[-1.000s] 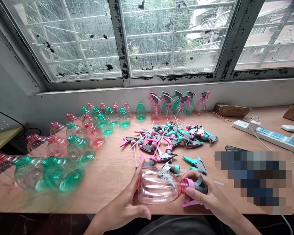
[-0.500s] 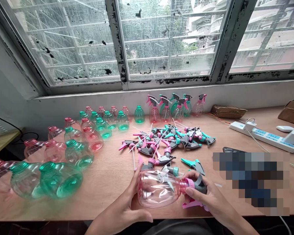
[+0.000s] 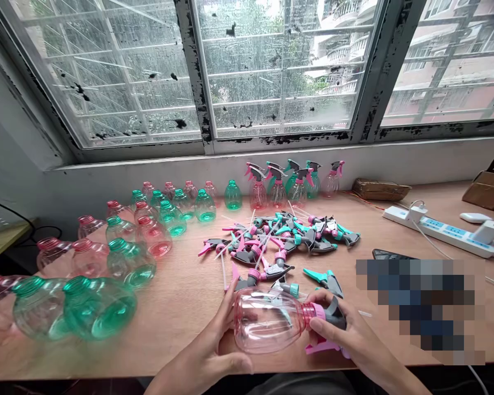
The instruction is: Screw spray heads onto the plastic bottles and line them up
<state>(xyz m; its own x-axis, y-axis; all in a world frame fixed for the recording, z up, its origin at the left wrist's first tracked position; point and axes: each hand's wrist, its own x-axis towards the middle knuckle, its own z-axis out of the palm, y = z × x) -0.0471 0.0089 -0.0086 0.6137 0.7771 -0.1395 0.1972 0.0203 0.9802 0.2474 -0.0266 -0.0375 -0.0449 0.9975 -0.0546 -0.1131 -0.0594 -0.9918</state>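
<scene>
A clear pink bottle (image 3: 267,325) lies sideways just above the front edge of the wooden table (image 3: 189,299), its neck pointing right. My left hand (image 3: 214,351) wraps round its base, thumb under and fingers over. My right hand (image 3: 348,337) is closed on the grey and pink trigger sprayer (image 3: 329,318) fitted on the bottle's neck, with the pink lever sticking out below the fingers. Just beyond the bottle lies a pile of loose trigger sprayers (image 3: 280,241) in grey, pink and teal.
Several open pink and green bottles (image 3: 119,258) stand at the left. Assembled spray bottles (image 3: 290,184) line the wall under the window. A power strip (image 3: 444,233) with cables, a white mouse (image 3: 475,218), a brown packet (image 3: 381,189) and a box (image 3: 488,189) sit at the right.
The view has tilted up slightly. Both hands keep their hold on the bottle and sprayer; my right hand's fingers have shifted a little round the sprayer collar.
</scene>
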